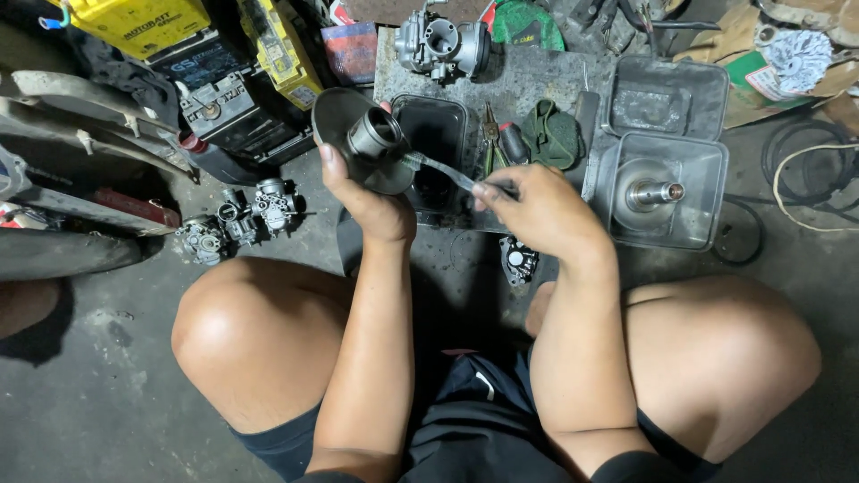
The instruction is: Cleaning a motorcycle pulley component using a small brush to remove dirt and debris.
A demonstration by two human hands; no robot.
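The left hand grips a dark metal pulley half, a round dished disc with a short hollow hub standing out of its middle. The disc is dull grey-black, the hub's rim a little brighter, and the part is held up over the floor, just in front of a black rectangular tray. The thumb lies along the disc's near edge; the other fingers are hidden behind it. The right hand is closed narrow around a thin brush-like tool, whose tip reaches the base of the hub. Whether the tip has bristles is hard to make out, and its handle is buried in the fist.

At the left edge, pale body panels are cut off by the frame. Above them sits a yellow box-shaped battery with dark print, its top cropped, and beside it a black battery and another yellow case. Small carburetors lie on the concrete below. A larger carburetor stands on the slab beyond the tray. Farther right, a green cloth lies beside two grey plastic tubs; the nearer one holds a metal shaft part. A small dark part under the right wrist is too shadowed to identify.
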